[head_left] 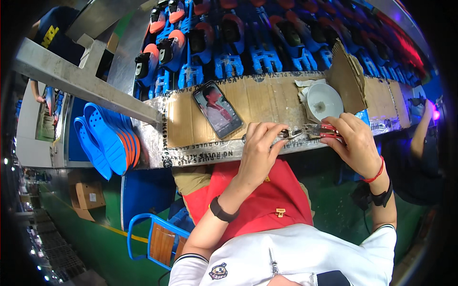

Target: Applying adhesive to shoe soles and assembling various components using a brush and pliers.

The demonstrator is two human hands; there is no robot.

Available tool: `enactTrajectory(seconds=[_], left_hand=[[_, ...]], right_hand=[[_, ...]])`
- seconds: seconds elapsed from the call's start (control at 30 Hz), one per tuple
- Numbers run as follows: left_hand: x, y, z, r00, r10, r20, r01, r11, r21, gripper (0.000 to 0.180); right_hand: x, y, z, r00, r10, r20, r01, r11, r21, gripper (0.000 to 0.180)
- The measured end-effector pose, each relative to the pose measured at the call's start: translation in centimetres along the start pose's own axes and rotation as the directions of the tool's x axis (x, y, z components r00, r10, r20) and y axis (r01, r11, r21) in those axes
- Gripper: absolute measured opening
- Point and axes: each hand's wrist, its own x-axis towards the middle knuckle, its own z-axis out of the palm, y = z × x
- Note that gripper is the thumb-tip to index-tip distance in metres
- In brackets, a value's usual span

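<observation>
My right hand (355, 143) is closed around the red-handled pliers (330, 132), whose metal jaws point left toward my other hand. Between thumb and fingertips, my left hand (261, 150) pinches a small dark piece with a shiny part (286, 134), too small to name. The jaws are close to this piece; whether they touch it I cannot tell. Just beyond the pliers sits a white bowl (326, 97) with a greyish patch inside. A phone (218, 109) with a lit screen lies left of the bowl, past my left hand.
Cardboard (179, 131) covers the bench, its front edge wrapped in printed tape. A bent cardboard flap (347, 76) stands beside the bowl. Rows of blue and orange shoe parts (229, 38) fill the back. Stacked blue clogs (102, 138) hang at the left edge, near a metal bar (90, 81).
</observation>
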Motion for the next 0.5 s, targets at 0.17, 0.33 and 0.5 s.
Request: enactTrajectory(seconds=[0.17, 0.33, 0.5], left_hand=[[-0.1, 0.0, -0.2, 1.000, -0.010, 0.007, 0.010, 1.000, -0.003, 0.031], [0.0, -0.1, -0.2, 0.999, 0.035, 0.005, -0.035, 0.999, 0.005, 0.034], [0.0, 0.1, -0.3, 1.000, -0.002, -0.002, 0.002, 1.000, -0.005, 0.030]], right_hand=[[0.1, 0.5, 0.0, 0.999, -0.053, -0.005, 0.053, 0.998, -0.023, 0.029], [0.4, 0.2, -1.0, 0.989, -0.112, 0.099, 0.126, 0.979, -0.158, 0.025], [1.2, 0.3, -1.5, 0.982, -0.147, 0.115, 0.169, 0.962, -0.215, 0.024]])
